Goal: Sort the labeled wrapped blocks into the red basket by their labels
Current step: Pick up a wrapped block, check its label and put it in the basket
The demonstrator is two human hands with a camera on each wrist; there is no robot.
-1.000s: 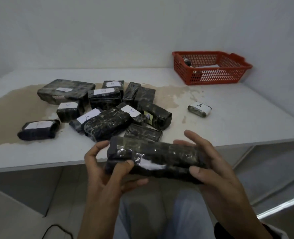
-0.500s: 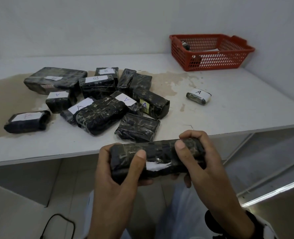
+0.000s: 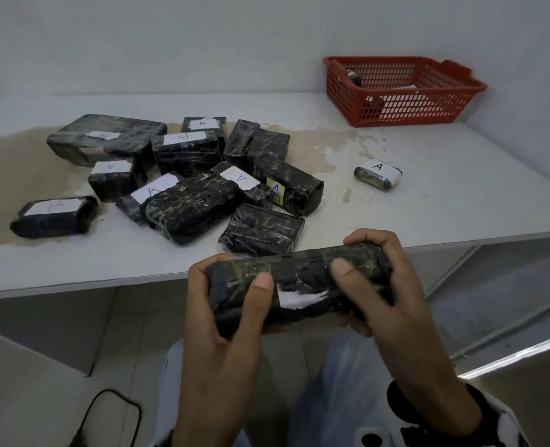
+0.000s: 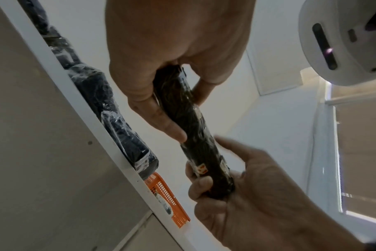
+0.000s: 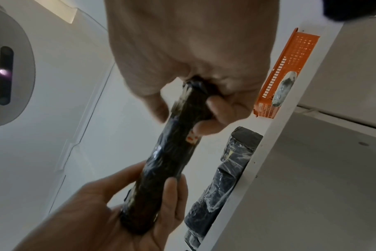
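Fingers (image 3: 199, 269) of both hands curl around the long wrapped block (image 3: 299, 279).

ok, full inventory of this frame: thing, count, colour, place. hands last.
held block: 1, black wrap with a white label strip, in front of the table edge, gripped at both ends
pile of blocks: about 13, black wrap, several with white labels reading A or B, table left and centre
lone A block: 1, dark with white label, table right
basket: 1, red, far right corner, something dark and a white sheet inside
table: 1, white, brown stain at left
left hand: holds block's left end
right hand: holds block's right end
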